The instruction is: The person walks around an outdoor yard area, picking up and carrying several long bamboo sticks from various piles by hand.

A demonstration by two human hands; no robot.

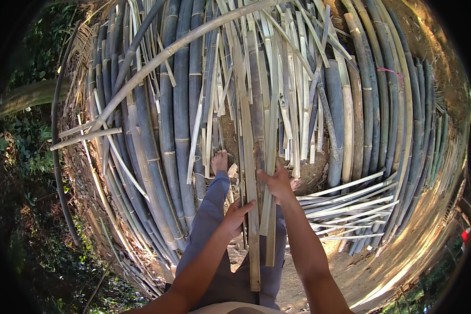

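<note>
Several long split bamboo strips run lengthwise in front of my body, their near ends reaching back between my legs. My left hand is closed around the left side of these strips, thumb lying over the top. Farther forward, my right hand grips them from the right, with its thumb on the upper side; its other fingers are partly hidden. A narrower strip lies along the right of the wide one. Their far ends merge with other split strips on the pile ahead.
Whole dark bamboo poles lie in rows to the left, more poles to the right. One pale pole crosses diagonally above them. Cut pale strips are stacked at my right. My bare foot stands among the bamboo. Greenery borders the left.
</note>
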